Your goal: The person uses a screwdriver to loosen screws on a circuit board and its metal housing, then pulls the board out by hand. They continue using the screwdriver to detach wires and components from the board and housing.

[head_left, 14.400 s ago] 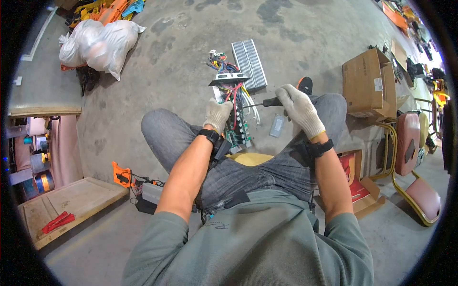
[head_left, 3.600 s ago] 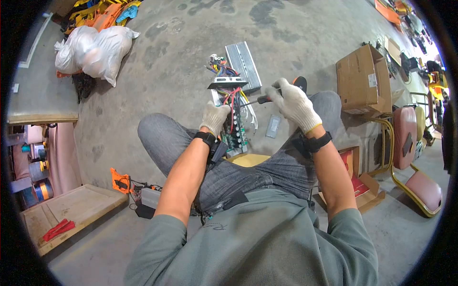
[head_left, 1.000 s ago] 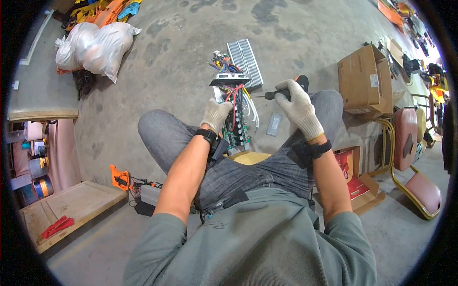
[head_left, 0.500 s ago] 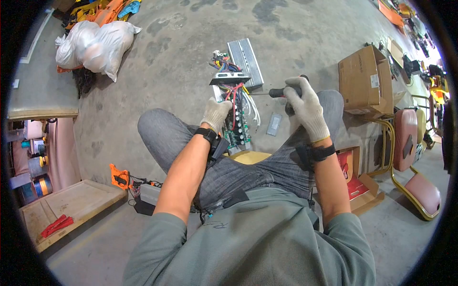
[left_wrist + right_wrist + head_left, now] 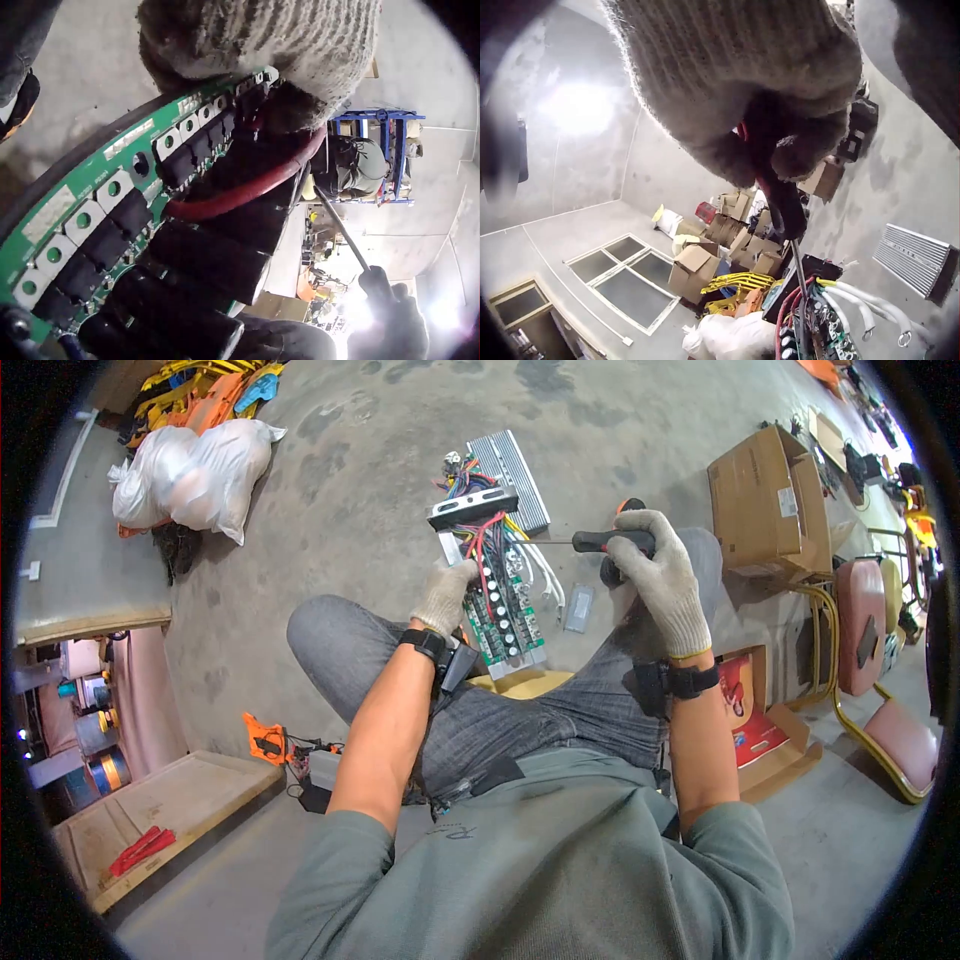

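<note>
A green circuit board (image 5: 503, 622) with black capacitors, a metal end plate (image 5: 473, 507) and bundled wires lies between the person's legs. The gloved left hand (image 5: 445, 596) grips the board's left edge; in the left wrist view that glove (image 5: 262, 45) covers the board's far end beside a thick red wire (image 5: 240, 196). The gloved right hand (image 5: 662, 582) holds a black-handled screwdriver (image 5: 612, 542), its shaft pointing left to the wires by the end plate. In the right wrist view the fingers wrap the screwdriver handle (image 5: 778, 196), and the shaft crosses the wires; its tip's exact contact is unclear.
A ribbed silver case (image 5: 512, 478) lies behind the board, and a small grey plate (image 5: 579, 608) to its right. A cardboard box (image 5: 765, 505) and a chair (image 5: 860, 625) stand at the right. White bags (image 5: 195, 475) sit at the far left, a wooden board (image 5: 165, 810) at the near left.
The board has tilted, its near end swinging right and its face turning more into view. The right hand has moved slightly right and down, and the screwdriver handle now lies deeper in its grip.
</note>
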### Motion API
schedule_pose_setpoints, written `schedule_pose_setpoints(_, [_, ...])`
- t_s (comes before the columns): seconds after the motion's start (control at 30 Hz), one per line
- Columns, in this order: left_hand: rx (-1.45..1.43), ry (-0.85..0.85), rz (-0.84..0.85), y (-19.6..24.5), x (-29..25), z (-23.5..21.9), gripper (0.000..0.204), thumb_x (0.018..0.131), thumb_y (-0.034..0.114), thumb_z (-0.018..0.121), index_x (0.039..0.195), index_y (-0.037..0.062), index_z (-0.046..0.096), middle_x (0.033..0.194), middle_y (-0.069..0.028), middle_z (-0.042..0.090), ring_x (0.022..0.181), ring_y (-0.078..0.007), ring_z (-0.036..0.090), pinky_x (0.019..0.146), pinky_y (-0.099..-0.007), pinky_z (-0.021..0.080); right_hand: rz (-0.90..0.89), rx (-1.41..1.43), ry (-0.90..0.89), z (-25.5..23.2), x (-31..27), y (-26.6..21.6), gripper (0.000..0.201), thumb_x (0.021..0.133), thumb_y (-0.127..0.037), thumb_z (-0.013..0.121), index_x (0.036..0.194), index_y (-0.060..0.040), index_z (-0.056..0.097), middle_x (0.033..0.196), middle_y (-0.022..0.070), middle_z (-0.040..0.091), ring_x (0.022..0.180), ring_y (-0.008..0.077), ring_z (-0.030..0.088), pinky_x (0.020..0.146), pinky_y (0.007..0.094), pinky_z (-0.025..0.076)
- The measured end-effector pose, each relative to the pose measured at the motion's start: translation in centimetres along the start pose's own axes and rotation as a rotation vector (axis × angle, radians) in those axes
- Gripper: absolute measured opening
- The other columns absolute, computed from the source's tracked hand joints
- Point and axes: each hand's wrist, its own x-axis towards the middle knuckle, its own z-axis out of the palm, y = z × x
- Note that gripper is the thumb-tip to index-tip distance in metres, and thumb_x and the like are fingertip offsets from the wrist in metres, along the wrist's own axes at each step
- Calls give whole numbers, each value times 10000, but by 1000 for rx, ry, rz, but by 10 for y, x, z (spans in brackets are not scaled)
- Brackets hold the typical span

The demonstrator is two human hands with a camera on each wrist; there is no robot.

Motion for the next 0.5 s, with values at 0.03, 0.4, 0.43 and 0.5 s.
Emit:
schedule_pose_setpoints(0.03, [-42,-18,-13,4,-3,2,236,910,64,569,1077,-32,705,908,-73,728,720,-191,723,654,-347,624,5,3,4,0,-1,-2,331,943,-195,717,1204,-1,654,943,65,685,828,132,652,761,299,538])
schedule_pose_setpoints(0.4, [-25,-27,-42,2,-2,2,255,899,79,552,1063,-34,710,890,-71,729,734,-178,715,670,-328,600,-271,-69,-121,22,-8,-14,277,887,-38,723,1154,-8,651,1060,179,715,1002,275,734,881,374,569])
schedule_pose_setpoints(0.43, [-19,-24,-41,3,-3,2,259,895,83,554,1066,-34,708,894,-68,728,731,-176,713,671,-326,597,-307,-88,-103,25,-7,-12,266,883,-31,718,1140,-20,650,1055,178,700,992,303,725,871,394,571])
schedule_pose_setpoints(0.5, [-23,-29,-45,3,-3,3,261,895,89,554,1067,-34,706,897,-65,726,731,-174,710,673,-324,594,-357,-159,-84,25,-7,-13,259,881,-27,711,1133,-25,649,1053,178,689,984,321,717,865,404,571])
